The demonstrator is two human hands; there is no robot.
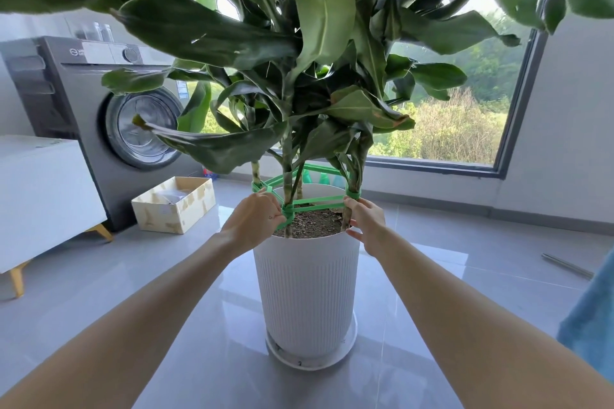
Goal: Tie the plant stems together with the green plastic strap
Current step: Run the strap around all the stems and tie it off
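Behind left hand (255, 217), strap (315, 200) end unseen.

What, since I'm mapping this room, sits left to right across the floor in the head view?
White cabinet on wooden legs → open cardboard box → white ribbed plastic plant pot → thin metal rod.

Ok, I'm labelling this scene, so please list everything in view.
stems: several, green-brown, rising from the pot
leaves: many, dark green, overhead
strap: one, green, looped between stems
pot: one, white, floor centre
saucer: one, white, under the pot
washing machine: one, grey, back left
box: one, tan cardboard, beside the washing machine
cabinet: one, white, far left
window: one, dark-framed, back right
rod: one, metal, floor right
cloth: one, blue, right edge
left hand: one, holding the strap at front stem
right hand: one, gripping the right stem
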